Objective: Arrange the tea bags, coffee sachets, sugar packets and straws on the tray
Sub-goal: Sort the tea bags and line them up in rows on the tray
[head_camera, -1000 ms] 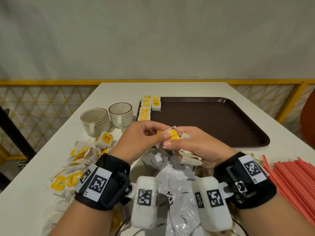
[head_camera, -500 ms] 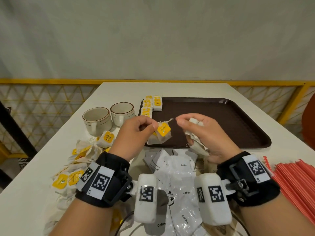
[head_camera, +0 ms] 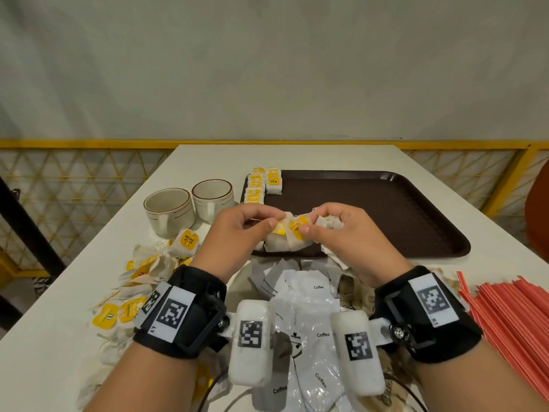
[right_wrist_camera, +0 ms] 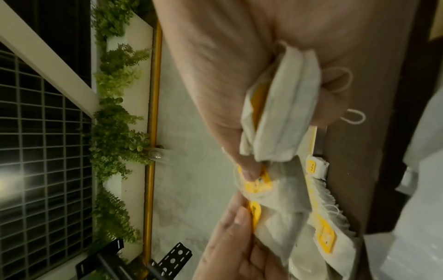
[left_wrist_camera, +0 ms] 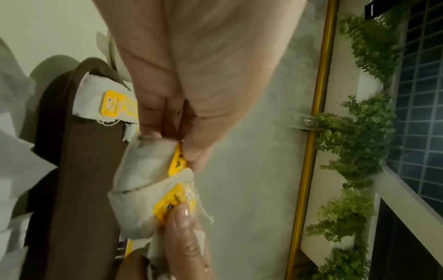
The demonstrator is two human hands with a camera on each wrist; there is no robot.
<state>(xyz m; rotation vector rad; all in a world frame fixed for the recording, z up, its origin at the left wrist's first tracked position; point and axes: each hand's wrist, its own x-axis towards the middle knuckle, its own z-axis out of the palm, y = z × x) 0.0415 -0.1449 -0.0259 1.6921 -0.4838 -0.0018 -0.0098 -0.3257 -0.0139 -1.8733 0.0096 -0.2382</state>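
**Tea bags pinched between both my hands at the near tray edge**

From the head camera, my left hand (head_camera: 237,233) and right hand (head_camera: 335,233) meet over the near rim of the brown tray (head_camera: 386,215). Each pinches a yellow-tagged tea bag (head_camera: 289,236) between thumb and curled fingers; the two bags touch. A row of tea bags (head_camera: 261,185) already lies in the tray's far left corner. Loose tea bags (head_camera: 133,281) spread on the table to my left beside two cups (head_camera: 190,206), coffee sachets (head_camera: 312,319) lie partly hidden under my wrists, and the red straws (head_camera: 511,316) are cut off at the right edge. I cannot make out sugar packets.

The left wrist camera shows my left thumb and fingers (left_wrist_camera: 155,113) closed on one bag's top, its tag edge-on and unreadable.

The right wrist camera shows my right hand (right_wrist_camera: 227,104) also clutching a folded bunch of spare bags (right_wrist_camera: 280,106) in the palm; how many is unclear. Its thumb presses a yellow tag.
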